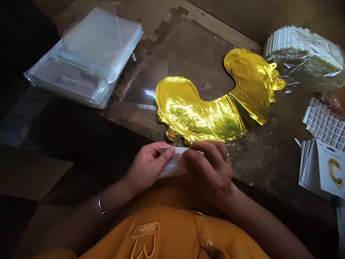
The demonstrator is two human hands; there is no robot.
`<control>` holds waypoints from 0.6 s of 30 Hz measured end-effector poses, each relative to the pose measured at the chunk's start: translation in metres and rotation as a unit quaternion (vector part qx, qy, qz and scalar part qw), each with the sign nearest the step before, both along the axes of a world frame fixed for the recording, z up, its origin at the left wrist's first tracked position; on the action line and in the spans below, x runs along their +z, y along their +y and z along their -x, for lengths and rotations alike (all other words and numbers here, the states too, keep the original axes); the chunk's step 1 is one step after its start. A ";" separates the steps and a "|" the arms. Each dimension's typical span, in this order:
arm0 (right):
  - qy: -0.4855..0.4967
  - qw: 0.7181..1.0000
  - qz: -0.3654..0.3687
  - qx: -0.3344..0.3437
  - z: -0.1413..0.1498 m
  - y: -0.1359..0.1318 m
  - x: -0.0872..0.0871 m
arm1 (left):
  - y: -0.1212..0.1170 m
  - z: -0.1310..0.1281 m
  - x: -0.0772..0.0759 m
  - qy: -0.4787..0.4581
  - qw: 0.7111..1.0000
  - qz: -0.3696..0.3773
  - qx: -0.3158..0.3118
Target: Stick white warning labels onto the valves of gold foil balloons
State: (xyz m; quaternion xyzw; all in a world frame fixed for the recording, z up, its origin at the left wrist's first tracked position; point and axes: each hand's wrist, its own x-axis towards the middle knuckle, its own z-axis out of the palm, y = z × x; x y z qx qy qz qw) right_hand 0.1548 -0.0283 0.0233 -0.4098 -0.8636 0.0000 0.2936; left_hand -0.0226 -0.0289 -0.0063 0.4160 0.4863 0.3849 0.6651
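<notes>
Close to my body, at the table's front edge, I hold a flat plastic packet with a white strip and some reddish print along its top edge. My left hand is closed on its left end, thumb pressed on top near the corner. Fingers curled, my right hand pinches the same top edge farther right; its fingertips hide part of the strip. Just beyond both hands lies a gold foil balloon, flat and curved, with small tabs at its ends and an orange dot on one tab.
A stack of clear plastic sleeves sits at the back left of the brown table. Wrapped white straws or sticks lie at the back right. Nearer on the right are a sheet of small labels and printed balloon cards.
</notes>
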 end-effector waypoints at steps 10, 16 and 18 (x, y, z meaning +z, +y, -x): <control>0.290 0.880 0.339 -0.161 0.002 0.072 0.017 | 0.029 0.024 -0.001 0.347 0.765 -0.538 -0.067; 0.220 0.912 0.299 -0.175 0.012 0.073 -0.016 | 0.047 0.028 -0.018 0.371 0.754 -0.527 -0.125; 0.200 0.917 0.291 -0.185 0.011 0.069 -0.021 | 0.046 0.029 -0.021 0.373 0.752 -0.530 -0.118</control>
